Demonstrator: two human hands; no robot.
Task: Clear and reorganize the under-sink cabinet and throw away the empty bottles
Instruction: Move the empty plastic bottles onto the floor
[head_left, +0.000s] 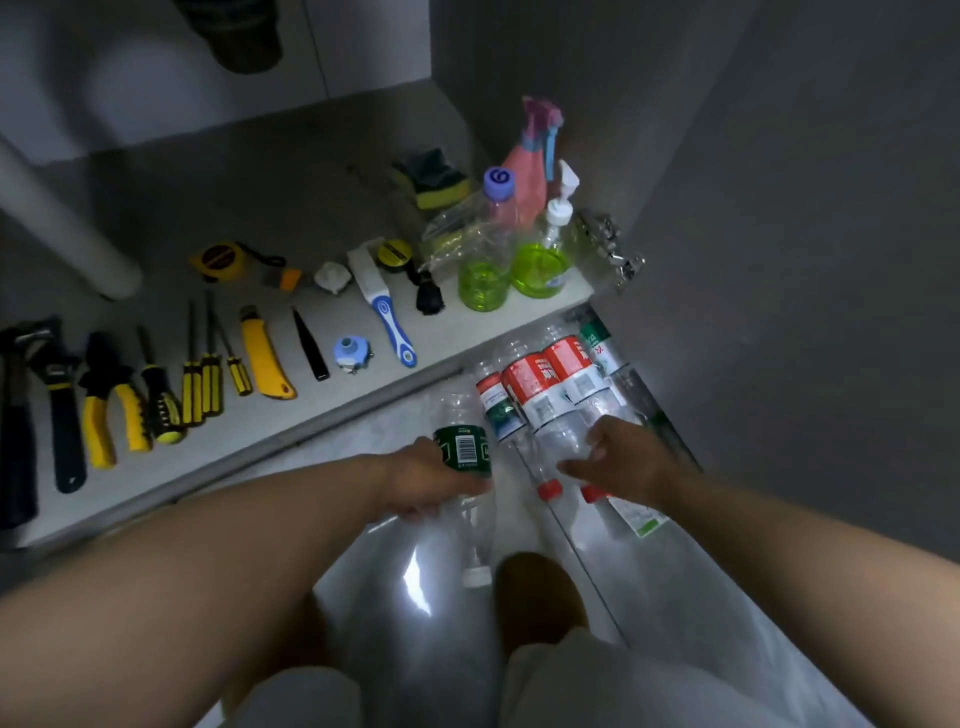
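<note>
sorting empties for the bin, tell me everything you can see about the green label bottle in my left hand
The green-label bottle is clear, thin-looking plastic with a dark green wrap bearing a white barcode, and a white cap pointing toward the person. It looks empty. The left hand grips it around the middle. It lies lengthwise just left of the red-label bottles; whether it is lifted or resting is unclear.

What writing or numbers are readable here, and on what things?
"6"-like swirl, perhaps "G": purple bottle cap.
Barcode, digits too small to read: green-label bottle.
White characters, blurred, unreadable: red-label bottles.
Round label, too blurred to read: yellow tape measure.
</note>
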